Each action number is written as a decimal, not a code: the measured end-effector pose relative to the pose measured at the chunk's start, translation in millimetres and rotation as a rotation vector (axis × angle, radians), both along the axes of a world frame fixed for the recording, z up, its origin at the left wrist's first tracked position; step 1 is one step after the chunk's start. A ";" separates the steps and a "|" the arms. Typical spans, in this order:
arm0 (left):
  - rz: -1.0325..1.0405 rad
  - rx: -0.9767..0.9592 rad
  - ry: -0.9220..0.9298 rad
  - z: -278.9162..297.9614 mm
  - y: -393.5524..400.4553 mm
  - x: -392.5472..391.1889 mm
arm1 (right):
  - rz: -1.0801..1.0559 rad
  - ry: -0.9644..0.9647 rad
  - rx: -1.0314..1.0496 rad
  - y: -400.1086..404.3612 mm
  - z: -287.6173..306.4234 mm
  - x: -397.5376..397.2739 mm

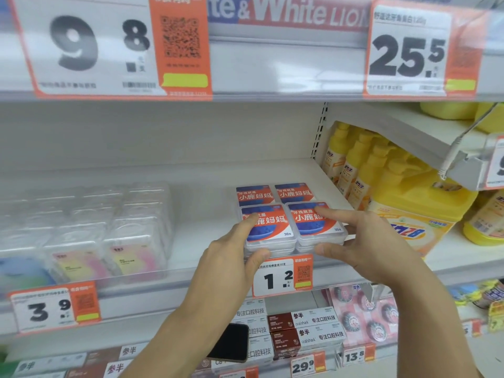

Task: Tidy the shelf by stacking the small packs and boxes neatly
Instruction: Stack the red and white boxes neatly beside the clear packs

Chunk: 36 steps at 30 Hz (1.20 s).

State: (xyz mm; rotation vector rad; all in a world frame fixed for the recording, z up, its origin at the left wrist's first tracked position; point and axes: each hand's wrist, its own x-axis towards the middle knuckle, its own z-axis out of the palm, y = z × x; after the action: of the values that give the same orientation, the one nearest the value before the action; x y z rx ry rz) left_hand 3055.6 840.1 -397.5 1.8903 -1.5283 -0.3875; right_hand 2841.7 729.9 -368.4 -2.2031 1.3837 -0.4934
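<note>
Small clear boxes with red and blue labels stand in short stacks, two by two, on the white shelf (196,241). My left hand (229,257) grips the front-left stack (270,230), fingers over its top and thumb against its front. My right hand (368,241) holds the front-right stack (319,227), index finger laid on the lid, thumb at the lower front edge, other fingers at its right side. Behind them stand the back-left box (255,195) and back-right box (296,192).
Clear plastic packs (109,227) fill the shelf's left part, with a bare gap before the boxes. Yellow bottles (354,170) and a yellow jug (417,214) stand to the right. A price tag (281,276) hangs below the boxes. A black phone (231,342) lies on the lower shelf.
</note>
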 end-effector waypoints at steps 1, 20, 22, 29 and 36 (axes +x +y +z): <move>-0.003 0.005 -0.003 0.0 0.4 -0.2 | 0.003 -0.004 0.001 0.3 -0.1 0.1; -0.076 -0.178 -0.033 53.0 105.8 66.2 | -0.046 -0.311 -0.167 69.1 45.8 56.8; -0.055 -0.207 -0.033 60.0 123.7 85.7 | 0.028 -0.316 -0.167 87.2 45.1 84.4; 0.109 -0.406 -0.163 66.6 175.2 189.1 | 0.337 -0.144 -0.120 108.5 54.7 183.4; 0.095 0.023 -0.448 63.4 166.4 287.9 | 0.280 -0.118 0.302 68.8 65.7 269.1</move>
State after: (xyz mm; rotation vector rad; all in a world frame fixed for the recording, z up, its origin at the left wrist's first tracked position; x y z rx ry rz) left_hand 3343.4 1006.4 -334.1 2.1584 -1.7061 0.0709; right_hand 3110.8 798.7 -302.8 -2.0397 0.9943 -0.2862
